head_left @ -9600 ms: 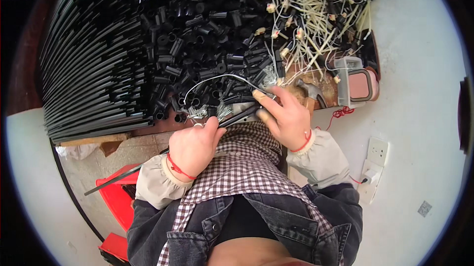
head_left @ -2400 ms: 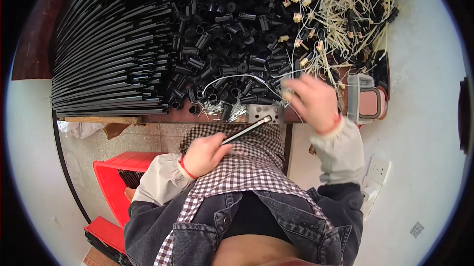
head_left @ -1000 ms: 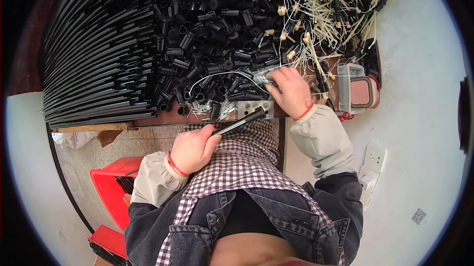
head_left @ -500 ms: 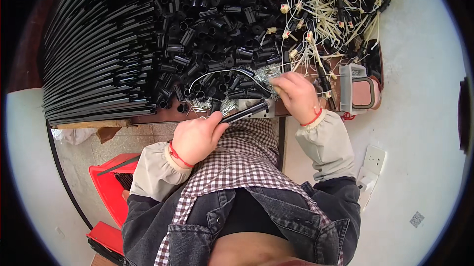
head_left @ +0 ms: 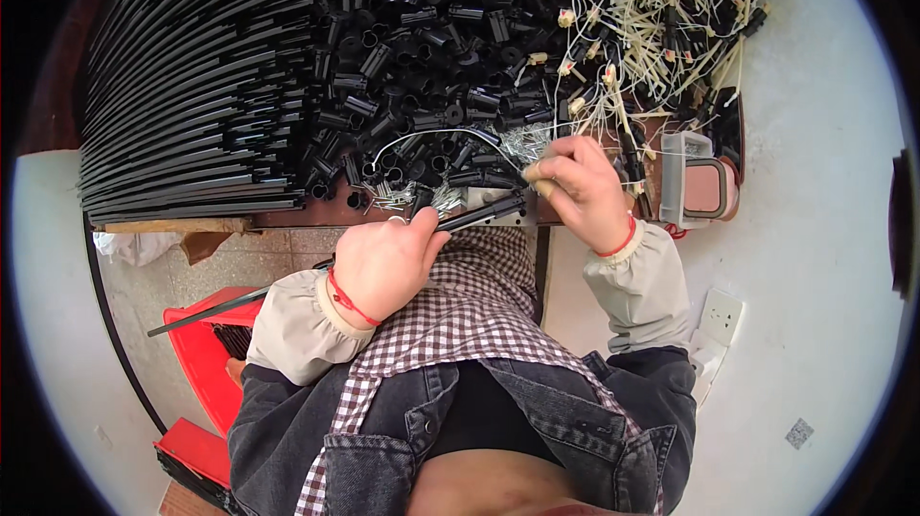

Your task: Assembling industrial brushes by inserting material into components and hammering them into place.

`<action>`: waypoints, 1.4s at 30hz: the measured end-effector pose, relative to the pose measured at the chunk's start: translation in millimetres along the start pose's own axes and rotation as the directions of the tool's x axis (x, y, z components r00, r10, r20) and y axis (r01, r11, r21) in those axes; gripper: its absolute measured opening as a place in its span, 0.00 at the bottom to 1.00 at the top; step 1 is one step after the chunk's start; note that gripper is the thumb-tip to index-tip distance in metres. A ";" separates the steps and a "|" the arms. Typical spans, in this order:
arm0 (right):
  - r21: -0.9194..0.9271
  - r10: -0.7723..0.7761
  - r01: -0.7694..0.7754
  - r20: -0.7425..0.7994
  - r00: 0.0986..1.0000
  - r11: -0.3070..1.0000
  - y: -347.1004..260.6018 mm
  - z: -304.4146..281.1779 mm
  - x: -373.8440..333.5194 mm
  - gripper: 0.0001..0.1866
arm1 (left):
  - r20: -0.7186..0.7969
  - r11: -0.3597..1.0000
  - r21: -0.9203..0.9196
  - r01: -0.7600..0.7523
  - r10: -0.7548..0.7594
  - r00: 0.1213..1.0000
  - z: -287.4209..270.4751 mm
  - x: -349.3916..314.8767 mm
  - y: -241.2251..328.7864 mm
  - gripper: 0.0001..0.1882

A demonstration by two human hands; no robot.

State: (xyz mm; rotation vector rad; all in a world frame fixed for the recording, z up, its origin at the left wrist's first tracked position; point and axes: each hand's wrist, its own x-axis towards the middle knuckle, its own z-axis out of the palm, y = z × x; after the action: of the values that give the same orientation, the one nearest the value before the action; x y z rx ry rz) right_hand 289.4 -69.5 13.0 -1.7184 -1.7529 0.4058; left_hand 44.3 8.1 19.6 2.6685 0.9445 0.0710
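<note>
Left hand (head_left: 379, 269) grips black rod (head_left: 479, 214). Right hand (head_left: 581, 188), fingertips together, near rod's end. Black fittings (head_left: 412, 66) heaped on tabletop (head_left: 311, 216); pale wires (head_left: 644, 46) right.

And nothing legible here: just a grey speckled square (head_left: 799, 434) on the white wall (head_left: 815, 324), too small to read.

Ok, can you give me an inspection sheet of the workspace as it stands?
Surface: brown table, mostly covered.
Work in hand: black rod, its far end overlapping the metal block in view; contact unclear.
Clutter: loose black fittings, small metal pins, heaped pale wires.
Hands: left hand grips the rod; right hand near its end, grip unclear.
Cables: thin white wire curves over the fittings.
Surroundings: red bin at left, wall socket at right.
</note>
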 end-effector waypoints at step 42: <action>0.032 0.591 -0.646 -0.440 0.676 0.763 31.2 29.6 -151.9 0.31 | -0.051 0.996 -0.044 -0.078 0.076 0.996 14.3 6.5 -9.5 0.11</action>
State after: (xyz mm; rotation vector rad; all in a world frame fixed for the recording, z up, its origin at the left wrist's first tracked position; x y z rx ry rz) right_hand 285.5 -207.9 -63.0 -2.2776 -0.8510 0.1697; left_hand 45.7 15.2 2.7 2.6712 0.8436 0.1741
